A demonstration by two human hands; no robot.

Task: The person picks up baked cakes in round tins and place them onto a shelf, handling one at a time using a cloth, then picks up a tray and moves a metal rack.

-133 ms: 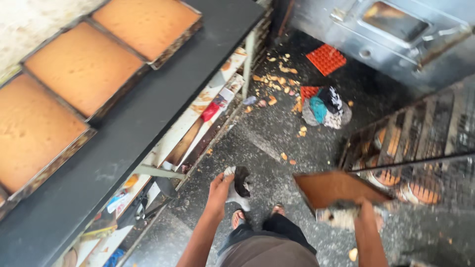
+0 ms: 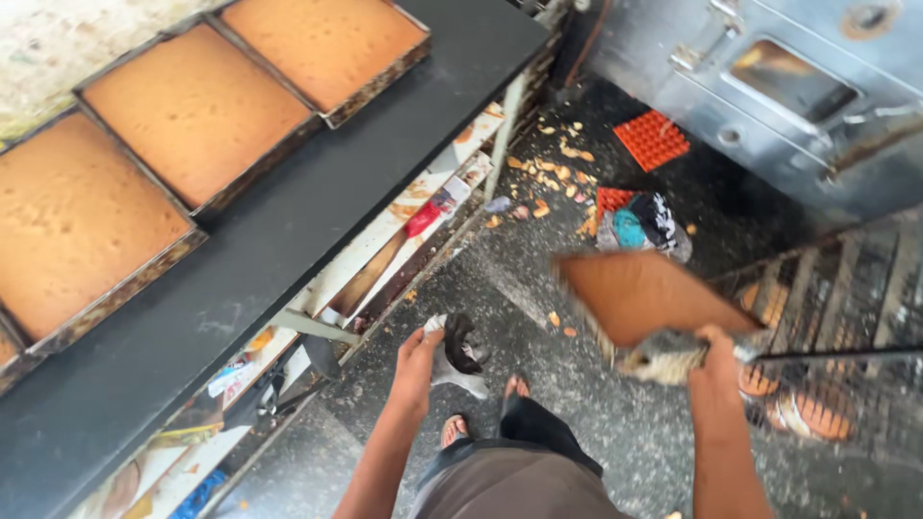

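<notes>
Right hand (image 2: 716, 360) fingers shut on square brown cake tin (image 2: 644, 293), now lifted toward 12 o'clock. Left hand (image 2: 418, 351) fingers grip grey cloth (image 2: 457, 351).

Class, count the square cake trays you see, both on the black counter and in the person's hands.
4, perhaps more: three trays side by side on the counter, left, middle, right; one tray in the right hand. A sliver at the left edge may be another.
</notes>
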